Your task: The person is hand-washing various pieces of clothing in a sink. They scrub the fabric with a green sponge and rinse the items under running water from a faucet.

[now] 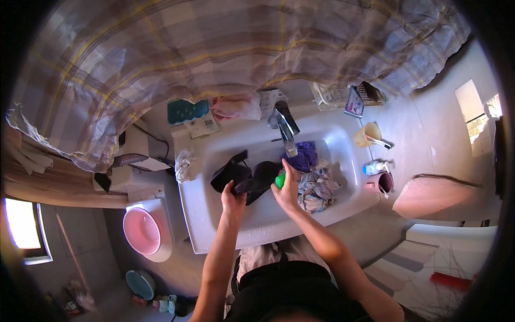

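Note:
In the basin of a white sink (209, 237), a dark bra (263, 173) is spread out, its two cups side by side. My left hand (234, 199) grips its near edge between thumb and fingers. A bright green piece, apparently a bar of soap (280, 180), is held in my right hand (287, 187), beside the bra's right cup. Wet patterned cloth (320, 189) lies bunched to the right of that hand. Behind it, a purple cloth (303, 156) sits partly beneath the spout of a chrome faucet (287, 126).
Along the sink's back ledge are a teal soap dish (188, 112) and a pink bag (235, 106). A white cloth (184, 165) lies on the left rim. To the right stand a yellow cup (364, 135) with a toothbrush, a pump bottle (374, 167) and a pink mug (380, 183).

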The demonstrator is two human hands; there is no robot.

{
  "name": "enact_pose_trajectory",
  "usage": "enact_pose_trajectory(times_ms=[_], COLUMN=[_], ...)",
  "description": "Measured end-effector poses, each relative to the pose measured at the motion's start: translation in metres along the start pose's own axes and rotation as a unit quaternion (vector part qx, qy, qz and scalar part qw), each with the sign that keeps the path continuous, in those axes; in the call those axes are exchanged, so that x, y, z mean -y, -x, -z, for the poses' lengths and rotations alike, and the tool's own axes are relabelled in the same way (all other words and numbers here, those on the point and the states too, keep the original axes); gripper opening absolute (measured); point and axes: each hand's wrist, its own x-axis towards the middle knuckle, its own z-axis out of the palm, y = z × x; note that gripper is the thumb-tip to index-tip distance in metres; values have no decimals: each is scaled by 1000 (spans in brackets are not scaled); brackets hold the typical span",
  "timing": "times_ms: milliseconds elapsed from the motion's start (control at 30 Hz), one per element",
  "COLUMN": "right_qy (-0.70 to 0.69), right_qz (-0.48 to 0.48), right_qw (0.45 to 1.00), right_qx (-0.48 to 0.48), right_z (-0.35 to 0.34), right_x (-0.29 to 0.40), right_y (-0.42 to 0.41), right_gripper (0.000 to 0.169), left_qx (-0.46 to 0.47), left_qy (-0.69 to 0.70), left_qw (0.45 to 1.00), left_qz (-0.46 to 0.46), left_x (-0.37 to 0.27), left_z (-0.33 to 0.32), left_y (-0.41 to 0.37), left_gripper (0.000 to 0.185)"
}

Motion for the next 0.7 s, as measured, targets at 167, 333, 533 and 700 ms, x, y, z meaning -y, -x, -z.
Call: enact_pose_trajectory(times_ms=[167,333,533,700], right_qy=[156,345,384,280], right_qz=[-16,26,201,254], right_qw=[954,876,890,915], right_qx=[255,335,144,142], right_z=[-42,-97,-109,-49], right_x=[-16,-39,-65,-49], right_y=[16,50,51,8], right_gripper=[83,67,18,13], left_qx=[-127,41,64,99], left_qy=[-680,-865,-891,-649], left_qw=[639,199,188,725], left_qz=[-336,-458,-408,-210], left_x=[18,0,10,2], left_z=[25,41,47,46], left_y=[-61,-73,-80,-107], left_gripper=[73,75,67,50])
